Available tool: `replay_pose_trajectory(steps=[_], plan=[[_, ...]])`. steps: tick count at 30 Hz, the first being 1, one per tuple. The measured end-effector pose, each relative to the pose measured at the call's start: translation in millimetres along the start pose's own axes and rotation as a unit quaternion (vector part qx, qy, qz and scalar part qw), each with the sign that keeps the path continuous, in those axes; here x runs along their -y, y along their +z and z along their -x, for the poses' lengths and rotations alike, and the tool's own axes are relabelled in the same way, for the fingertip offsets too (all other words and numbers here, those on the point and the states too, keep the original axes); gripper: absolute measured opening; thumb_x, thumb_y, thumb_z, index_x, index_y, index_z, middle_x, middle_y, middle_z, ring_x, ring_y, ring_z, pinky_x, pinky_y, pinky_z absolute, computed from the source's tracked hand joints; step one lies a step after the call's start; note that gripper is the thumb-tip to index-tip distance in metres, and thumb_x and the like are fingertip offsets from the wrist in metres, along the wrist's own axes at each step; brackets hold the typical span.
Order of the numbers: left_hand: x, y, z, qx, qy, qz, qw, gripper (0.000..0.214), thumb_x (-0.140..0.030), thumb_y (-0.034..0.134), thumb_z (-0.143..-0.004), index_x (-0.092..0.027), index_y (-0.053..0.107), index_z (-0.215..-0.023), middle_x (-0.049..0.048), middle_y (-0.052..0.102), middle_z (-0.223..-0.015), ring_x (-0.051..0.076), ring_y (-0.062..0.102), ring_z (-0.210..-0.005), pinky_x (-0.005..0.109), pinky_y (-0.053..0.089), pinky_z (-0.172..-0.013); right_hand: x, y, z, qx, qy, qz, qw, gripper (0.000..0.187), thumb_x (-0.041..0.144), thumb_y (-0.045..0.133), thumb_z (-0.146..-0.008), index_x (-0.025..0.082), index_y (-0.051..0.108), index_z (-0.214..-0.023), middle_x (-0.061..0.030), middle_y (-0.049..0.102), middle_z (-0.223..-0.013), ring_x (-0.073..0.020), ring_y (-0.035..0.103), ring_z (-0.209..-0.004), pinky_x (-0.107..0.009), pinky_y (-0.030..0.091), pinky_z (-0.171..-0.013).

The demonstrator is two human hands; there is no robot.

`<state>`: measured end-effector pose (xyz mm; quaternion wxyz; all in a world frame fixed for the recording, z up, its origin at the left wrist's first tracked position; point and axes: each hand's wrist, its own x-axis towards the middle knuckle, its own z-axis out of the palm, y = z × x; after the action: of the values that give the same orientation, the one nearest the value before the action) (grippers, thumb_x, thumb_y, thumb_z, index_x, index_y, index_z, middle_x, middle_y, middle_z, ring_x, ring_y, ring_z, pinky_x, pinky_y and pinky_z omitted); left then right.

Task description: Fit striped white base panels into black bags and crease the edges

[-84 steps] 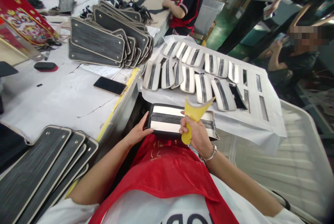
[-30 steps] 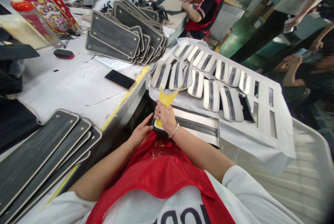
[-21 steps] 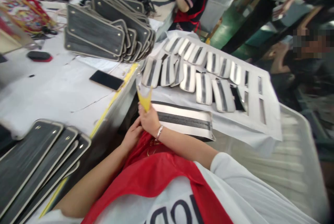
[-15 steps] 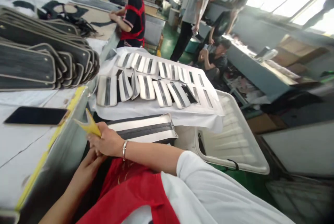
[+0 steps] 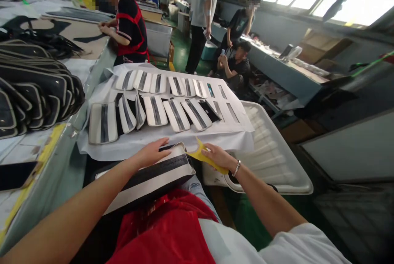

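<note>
A long panel point(image 5: 154, 175) with pale sides and a dark middle stripe lies across my lap. My left hand point(image 5: 150, 154) rests on its far edge, fingers stretched out flat. My right hand point(image 5: 219, 156) is closed on a yellow scraper point(image 5: 203, 157) just past the panel's right end, its blade pointing left toward the panel. My red apron point(image 5: 163, 231) lies below the panel.
Several similar striped panels point(image 5: 155, 110) lie in rows on a white sheet point(image 5: 172, 141) ahead. Dark mats point(image 5: 33, 91) are stacked on the table at left, near a black phone point(image 5: 14, 175). A white tray point(image 5: 277, 161) sits to the right. Other people work and stand beyond.
My view swung up and to the right. My left hand moved from under the panel's near edge onto its far edge. My right hand carried the scraper from the left end to the right end.
</note>
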<state>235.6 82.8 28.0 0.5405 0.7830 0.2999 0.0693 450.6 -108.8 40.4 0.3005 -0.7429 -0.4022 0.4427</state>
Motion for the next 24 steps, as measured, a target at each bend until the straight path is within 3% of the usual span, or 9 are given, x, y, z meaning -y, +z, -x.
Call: replay_pose_trajectory(steps=[3,6,11,15,20,24], plan=[[-9.8,14.5,-49.5,0.072,-0.078,0.108,0.988,0.051,-0.052,0.069,-0.061,-0.018,0.070,-0.099,0.0106,0.069,-0.107,0.031,0.059,-0.105,0.037,0.041,-0.094,-19.3,0.7,-21.1,0.010,-0.056,0.096,0.994,0.032,0.042,0.041,-0.091,0.016,0.058,-0.098,-0.0005,0.059,-0.068,-0.0117,0.054,-0.056,-0.021,0.043,-0.049],[-6.2,27.9,-76.1,0.106,-0.131,0.131,0.977,0.051,-0.061,0.063,-0.064,-0.018,0.073,-0.089,0.0104,0.072,-0.091,0.030,0.063,-0.089,0.037,0.046,-0.082,-18.8,2.6,-43.9,0.019,-0.088,0.201,0.975,0.029,0.035,0.042,-0.091,0.015,0.060,-0.102,-0.0046,0.064,-0.081,-0.0150,0.058,-0.072,-0.024,0.042,-0.064],[5.9,35.1,-84.8,0.127,-0.205,0.180,0.954,0.061,-0.065,0.062,-0.065,-0.020,0.068,-0.107,0.0075,0.073,-0.087,0.028,0.065,-0.078,0.036,0.047,-0.073,-1.1,3.4,-80.2,0.032,-0.092,0.309,0.946,0.029,0.026,0.037,-0.093,0.015,0.063,-0.096,-0.0087,0.067,-0.088,-0.0172,0.060,-0.077,-0.025,0.039,-0.068],[9.8,34.1,-84.4,0.130,-0.252,0.223,0.933,0.071,-0.069,0.057,-0.068,-0.020,0.061,-0.120,0.0080,0.073,-0.085,0.028,0.065,-0.075,0.037,0.046,-0.071,7.3,12.3,-103.9,0.000,-0.095,0.355,0.930,0.046,0.038,0.028,-0.097,0.014,0.066,-0.085,-0.0137,0.068,-0.087,-0.0221,0.062,-0.079,-0.029,0.040,-0.068],[15.7,32.6,-83.2,0.114,-0.241,0.293,0.918,0.062,-0.064,0.057,-0.070,-0.018,0.065,-0.111,0.0072,0.073,-0.079,0.025,0.065,-0.075,0.037,0.047,-0.073,13.0,23.6,-116.6,-0.030,-0.099,0.401,0.910,0.054,0.042,0.023,-0.097,0.014,0.068,-0.087,-0.0150,0.070,-0.089,-0.0244,0.064,-0.084,-0.032,0.041,-0.072],[18.9,27.1,-81.4,0.130,-0.116,0.203,0.964,0.035,-0.049,0.064,-0.069,-0.020,0.073,-0.085,0.0041,0.072,-0.087,0.024,0.062,-0.087,0.035,0.045,-0.084,17.1,23.6,-118.7,-0.025,-0.147,0.428,0.891,0.053,0.040,0.024,-0.097,0.016,0.068,-0.083,-0.0132,0.070,-0.086,-0.0232,0.065,-0.080,-0.032,0.040,-0.070]])
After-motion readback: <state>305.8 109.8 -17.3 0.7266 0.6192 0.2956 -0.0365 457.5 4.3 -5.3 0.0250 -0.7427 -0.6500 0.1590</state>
